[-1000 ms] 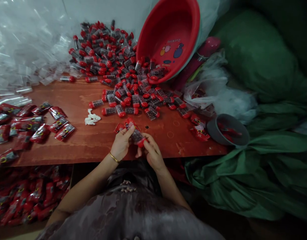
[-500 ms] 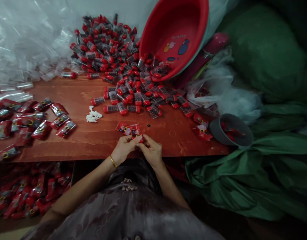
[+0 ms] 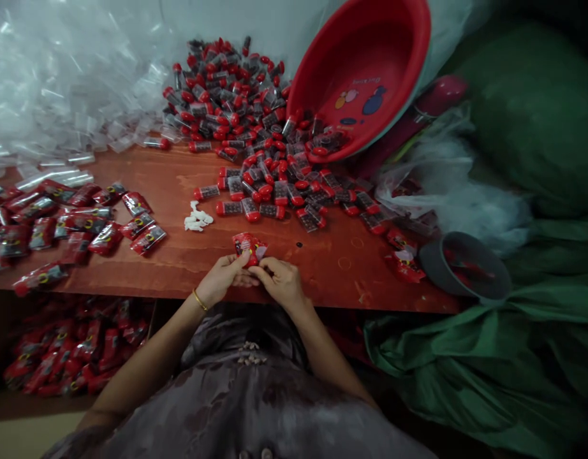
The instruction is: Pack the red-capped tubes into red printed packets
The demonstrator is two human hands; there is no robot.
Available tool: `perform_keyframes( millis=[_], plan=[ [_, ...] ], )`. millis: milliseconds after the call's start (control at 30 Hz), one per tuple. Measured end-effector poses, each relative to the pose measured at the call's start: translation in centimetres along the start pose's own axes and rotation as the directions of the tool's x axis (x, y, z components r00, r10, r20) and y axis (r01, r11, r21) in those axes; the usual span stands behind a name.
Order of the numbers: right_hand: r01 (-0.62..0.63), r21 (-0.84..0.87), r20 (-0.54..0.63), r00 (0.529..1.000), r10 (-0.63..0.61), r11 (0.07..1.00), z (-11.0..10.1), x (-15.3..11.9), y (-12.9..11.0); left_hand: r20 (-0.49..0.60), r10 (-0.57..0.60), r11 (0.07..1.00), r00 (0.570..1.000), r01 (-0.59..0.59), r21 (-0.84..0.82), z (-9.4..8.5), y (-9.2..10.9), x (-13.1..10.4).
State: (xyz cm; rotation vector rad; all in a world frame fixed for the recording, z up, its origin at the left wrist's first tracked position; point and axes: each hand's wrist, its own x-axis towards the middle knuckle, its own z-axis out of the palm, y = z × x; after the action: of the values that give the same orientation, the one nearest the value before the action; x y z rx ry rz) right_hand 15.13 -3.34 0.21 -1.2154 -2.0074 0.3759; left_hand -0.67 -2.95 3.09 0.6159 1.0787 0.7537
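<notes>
A small red printed plastic packet (image 3: 250, 246) is held over the front of the table, with a cartoon print in red, pink and black. My left hand (image 3: 226, 278) grips it from the left, thumb on top and fingers beneath. At its lower right, my right hand (image 3: 283, 284) has thumb and fingertips pinched together against the packet. Part of what lies between the hands is hidden by the fingers. Beyond them is a heap of clear tubes with red caps and dark contents (image 3: 250, 209). A crumpled white piece (image 3: 197, 218) lies to the left of that heap.
Filled red packets (image 3: 148, 240) cover the left of the table (image 3: 179, 268), with more in a box (image 3: 83, 347) below. Clear tubes (image 3: 69, 83) are piled behind. A tilted red basin (image 3: 342, 76) stands at the back; a grey bowl (image 3: 466, 264) sits at right by green cloth (image 3: 447, 357).
The view has shifted, so the table's things appear further right. The two red printed pieces near my fingers now show as one bunched packet in my hands. My left fingers have stretched beneath it.
</notes>
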Motion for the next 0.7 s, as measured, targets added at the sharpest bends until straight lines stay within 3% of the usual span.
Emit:
perform_keyframes(
  millis=[167,433,567,633,700],
  plan=[
    [-0.107,0.209,-0.012,0.994,0.112,0.972,0.1,0.2,0.0,0.001,-0.024,0.992,1.000,0.024,-0.127,-0.8,-0.5,-0.2],
    [-0.108,0.276,0.018,0.994,0.107,0.955,1.5,0.9,-0.5,-0.039,-0.097,0.978,0.994,0.088,-0.191,-1.3,-0.2,-1.0],
    [-0.014,0.207,0.052,0.999,0.003,0.978,2.4,1.3,-1.2,-0.160,-0.077,0.991,0.984,0.057,-0.125,-3.0,0.4,-1.7],
    [0.028,0.162,0.038,0.999,-0.035,0.986,2.5,1.4,-1.4,-0.268,-0.081,0.992,0.960,0.052,-0.113,-5.0,1.0,-2.3],
    [0.034,0.114,0.019,0.999,-0.036,0.993,2.2,1.6,-1.1,-0.417,-0.050,0.995,0.908,0.011,-0.095,-7.6,1.8,-3.0]
  ],
)
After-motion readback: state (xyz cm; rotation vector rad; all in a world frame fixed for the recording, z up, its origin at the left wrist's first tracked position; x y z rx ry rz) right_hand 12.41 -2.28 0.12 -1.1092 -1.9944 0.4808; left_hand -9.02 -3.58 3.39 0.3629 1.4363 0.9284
